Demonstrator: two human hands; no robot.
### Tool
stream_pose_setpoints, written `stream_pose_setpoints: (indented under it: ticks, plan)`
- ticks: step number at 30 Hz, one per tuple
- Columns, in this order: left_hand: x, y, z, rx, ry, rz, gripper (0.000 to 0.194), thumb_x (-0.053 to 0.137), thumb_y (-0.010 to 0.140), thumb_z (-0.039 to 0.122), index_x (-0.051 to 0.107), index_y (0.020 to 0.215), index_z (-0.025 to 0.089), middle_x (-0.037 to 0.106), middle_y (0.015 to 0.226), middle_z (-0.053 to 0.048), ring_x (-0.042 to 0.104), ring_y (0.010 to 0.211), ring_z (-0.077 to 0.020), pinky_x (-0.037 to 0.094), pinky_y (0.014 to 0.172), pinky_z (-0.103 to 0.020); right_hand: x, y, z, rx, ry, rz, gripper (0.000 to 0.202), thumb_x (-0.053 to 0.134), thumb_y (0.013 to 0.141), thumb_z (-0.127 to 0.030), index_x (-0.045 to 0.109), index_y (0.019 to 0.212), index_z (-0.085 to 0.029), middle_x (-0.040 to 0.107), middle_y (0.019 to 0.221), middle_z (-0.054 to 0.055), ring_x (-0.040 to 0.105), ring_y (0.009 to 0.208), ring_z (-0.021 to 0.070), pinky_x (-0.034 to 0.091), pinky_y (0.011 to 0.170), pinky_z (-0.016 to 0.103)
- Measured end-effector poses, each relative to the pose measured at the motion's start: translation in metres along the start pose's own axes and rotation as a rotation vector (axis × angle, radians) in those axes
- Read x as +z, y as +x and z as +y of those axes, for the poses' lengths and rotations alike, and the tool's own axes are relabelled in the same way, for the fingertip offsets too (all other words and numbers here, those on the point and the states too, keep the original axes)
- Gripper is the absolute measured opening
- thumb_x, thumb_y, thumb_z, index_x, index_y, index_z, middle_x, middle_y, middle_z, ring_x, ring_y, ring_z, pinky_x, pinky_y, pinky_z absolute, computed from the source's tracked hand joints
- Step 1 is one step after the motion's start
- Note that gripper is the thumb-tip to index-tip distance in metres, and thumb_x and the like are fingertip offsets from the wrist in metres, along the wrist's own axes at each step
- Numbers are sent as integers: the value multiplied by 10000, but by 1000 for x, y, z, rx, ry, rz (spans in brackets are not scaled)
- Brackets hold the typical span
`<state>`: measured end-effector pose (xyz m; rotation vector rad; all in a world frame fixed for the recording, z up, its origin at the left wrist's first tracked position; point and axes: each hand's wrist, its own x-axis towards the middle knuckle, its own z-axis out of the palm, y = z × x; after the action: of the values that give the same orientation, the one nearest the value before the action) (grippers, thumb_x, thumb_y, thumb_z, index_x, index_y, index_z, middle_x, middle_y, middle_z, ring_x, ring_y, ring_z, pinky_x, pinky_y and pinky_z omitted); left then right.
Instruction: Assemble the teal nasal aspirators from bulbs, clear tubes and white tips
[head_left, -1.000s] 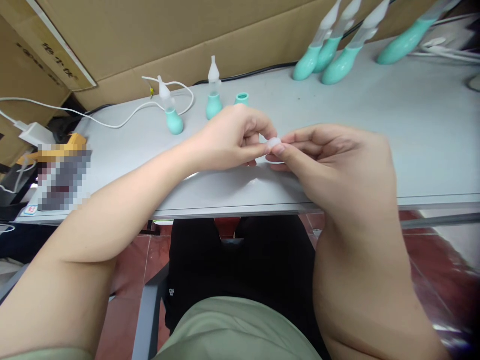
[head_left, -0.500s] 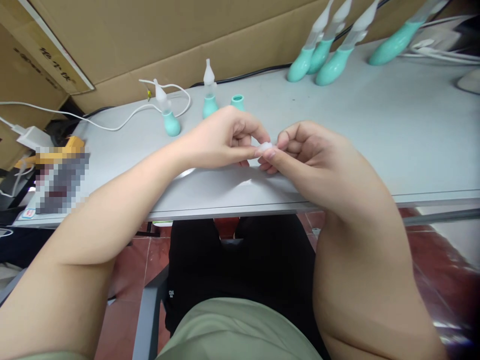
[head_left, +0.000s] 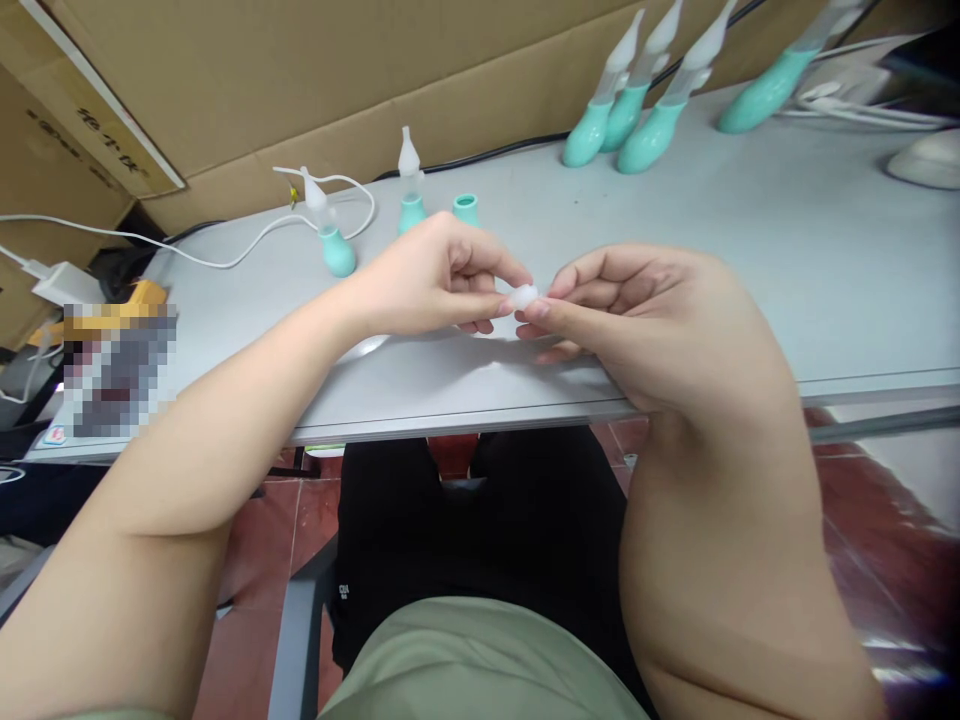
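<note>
Between my two hands, above the front part of the grey table, is a small translucent white piece. My left hand pinches its left side between thumb and fingertips. My right hand grips its right side with thumb and index finger, the other fingers curled loosely below. Behind my left hand stands an open-topped teal bulb, partly hidden. Left of it are a short teal bulb with a white nozzle and another one like it, tilted.
Several taller teal bulbs with white nozzles stand at the back right against the cardboard. A white cable, a white plug and a yellow object lie left. A white mouse-like object sits far right.
My right hand's lower fingers have spread a little away from the white piece, which both hands still hold. The whole view has shifted slightly.
</note>
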<state>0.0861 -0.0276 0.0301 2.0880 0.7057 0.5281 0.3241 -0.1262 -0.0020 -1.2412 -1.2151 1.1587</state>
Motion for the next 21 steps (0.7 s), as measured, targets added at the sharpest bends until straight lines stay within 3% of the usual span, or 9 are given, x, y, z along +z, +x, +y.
stream_pose_setpoints:
  ticks: [5, 9, 12, 16, 21]
  plan:
    - [-2, -2, -3, 37, 43, 17, 177, 993, 1094, 337, 994, 1205, 198, 925, 909, -46, 943, 857, -223, 793, 816, -344, -1, -4, -1, -35, -38, 38, 445, 1209, 895, -390, 789, 925, -245, 858, 910, 70, 889, 910, 266, 762, 841, 393]
    - [-7, -4, -10, 134, 203, 108, 154, 943, 1070, 247, 1010, 1203, 205, 889, 875, -36, 884, 832, -206, 746, 820, -355, 1, -2, 5, -102, -99, 66, 289, 1047, 943, -200, 764, 955, -259, 809, 888, 67, 834, 833, 274, 657, 782, 425]
    - [-12, -4, -11, 232, 394, 166, 267, 819, 1004, 120, 1017, 1163, 205, 886, 905, -41, 846, 842, -198, 708, 848, -368, 0, 3, 12, -155, -190, 103, 239, 993, 936, -198, 762, 932, -263, 761, 859, 64, 740, 765, 251, 579, 730, 420]
    - [-14, -5, -4, 265, 641, 116, 357, 715, 914, 62, 998, 1080, 201, 869, 886, -37, 759, 755, -183, 632, 815, -382, -4, 12, 10, -128, -323, 0, 164, 962, 957, -215, 806, 948, -265, 762, 842, 68, 734, 758, 263, 585, 729, 426]
    - [-13, -6, 1, 153, 717, 10, 196, 749, 962, 111, 922, 954, 204, 832, 850, -35, 731, 741, -188, 565, 755, -379, -5, 23, -21, -117, -614, -130, 200, 814, 918, -42, 809, 888, -239, 782, 807, 46, 694, 739, 227, 557, 787, 423]
